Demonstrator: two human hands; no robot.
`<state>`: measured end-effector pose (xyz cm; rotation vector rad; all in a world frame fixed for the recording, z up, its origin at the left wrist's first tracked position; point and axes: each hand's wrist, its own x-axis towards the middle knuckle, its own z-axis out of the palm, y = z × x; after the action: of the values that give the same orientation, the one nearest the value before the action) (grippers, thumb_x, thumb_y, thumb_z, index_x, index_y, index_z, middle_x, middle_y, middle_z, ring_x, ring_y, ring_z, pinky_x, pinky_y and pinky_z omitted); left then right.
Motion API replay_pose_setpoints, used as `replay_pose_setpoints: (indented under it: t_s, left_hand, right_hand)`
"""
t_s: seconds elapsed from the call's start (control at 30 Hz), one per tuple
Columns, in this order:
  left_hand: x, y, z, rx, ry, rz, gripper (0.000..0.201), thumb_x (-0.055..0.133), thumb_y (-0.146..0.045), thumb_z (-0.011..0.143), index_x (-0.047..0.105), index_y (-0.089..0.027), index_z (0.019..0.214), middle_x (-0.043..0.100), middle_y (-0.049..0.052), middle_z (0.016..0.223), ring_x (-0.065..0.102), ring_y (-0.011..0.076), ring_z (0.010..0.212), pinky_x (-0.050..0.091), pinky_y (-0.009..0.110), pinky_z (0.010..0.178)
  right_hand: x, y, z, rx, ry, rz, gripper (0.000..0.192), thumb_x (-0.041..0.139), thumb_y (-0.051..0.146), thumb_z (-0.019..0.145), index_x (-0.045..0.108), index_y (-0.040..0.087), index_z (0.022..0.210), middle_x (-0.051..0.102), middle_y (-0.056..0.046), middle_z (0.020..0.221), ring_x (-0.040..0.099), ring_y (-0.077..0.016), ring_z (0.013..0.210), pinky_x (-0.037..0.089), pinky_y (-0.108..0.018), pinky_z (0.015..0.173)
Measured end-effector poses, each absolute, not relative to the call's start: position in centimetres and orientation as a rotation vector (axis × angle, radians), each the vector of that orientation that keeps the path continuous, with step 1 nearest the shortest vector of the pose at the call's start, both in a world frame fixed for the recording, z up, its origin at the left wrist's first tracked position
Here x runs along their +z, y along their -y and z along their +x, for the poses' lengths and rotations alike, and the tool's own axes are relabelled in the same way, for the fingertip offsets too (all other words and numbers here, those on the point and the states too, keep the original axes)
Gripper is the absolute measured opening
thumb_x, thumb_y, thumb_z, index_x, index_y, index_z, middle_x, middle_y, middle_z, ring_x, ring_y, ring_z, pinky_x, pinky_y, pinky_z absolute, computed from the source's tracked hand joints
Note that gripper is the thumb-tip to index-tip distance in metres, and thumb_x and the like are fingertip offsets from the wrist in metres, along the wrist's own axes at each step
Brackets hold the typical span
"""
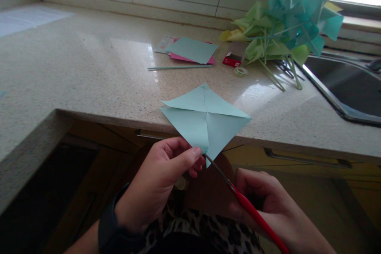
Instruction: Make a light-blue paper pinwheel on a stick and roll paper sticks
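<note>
- The pale blue-green square paper sheet (222, 131) lies cornerwise in front of you, its far part over the speckled beige stone counter (104, 71) and its near corner past the edge.
- The sheet's left corner is split by a gap running towards its middle.
- Your left hand (166, 170) pinches the sheet's lower left edge, thumb on top, fingers curled beneath, closed on the paper.
- Your right hand (264, 194), right of the sheet's near corner, has its fingers curled around the red-handled metal scissors (253, 210); their tip meets the sheet near that corner. You cannot tell how far the blades part.
- Beyond the sheet are two thin pale sticks (178, 68) and a blue-green rectangular sheet (193, 47) on pink paper (186, 59).
- Beyond the sheet, to its right, are a small red-and-grey box (233, 60), a tape roll (240, 71) and green-and-teal paper flowers (297, 20).
</note>
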<state>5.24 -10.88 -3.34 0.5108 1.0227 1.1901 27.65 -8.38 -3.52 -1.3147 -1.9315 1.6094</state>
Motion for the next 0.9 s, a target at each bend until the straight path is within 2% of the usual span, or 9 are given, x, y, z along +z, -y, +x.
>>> replay_pose_setpoints:
  t_s: [0.43, 0.9]
  left_hand:
    - [-3.0, 10.8, 5.2, 1.172, -1.050, 0.519, 0.019, 0.076, -0.030, 0.085, 0.070, -0.013, 0.079, 0.067, 0.001, 0.073, 0.054, 0.0085, 0.063, 0.047, 0.021, 0.062]
    - [-2.8, 10.8, 5.2, 1.166, -1.038, 0.509, 0.019, 0.076, -0.030, 0.086, 0.070, -0.013, 0.079, 0.067, 0.001, 0.074, 0.054, 0.0085, 0.063, 0.046, 0.020, 0.062]
  right_hand:
    - [-2.5, 7.9, 27.6, 1.591, 1.969, -1.395, 0.046, 0.080, 0.053, 0.075, 0.052, 0.020, 0.061, 0.048, 0.002, 0.062, 0.043, -0.0127, 0.059, 0.035, -0.024, 0.052]
    - [-2.7, 7.9, 27.7, 1.475, 2.040, -1.337, 0.042, 0.076, 0.050, 0.080, 0.052, 0.021, 0.061, 0.051, 0.001, 0.061, 0.044, -0.0131, 0.057, 0.037, -0.025, 0.050]
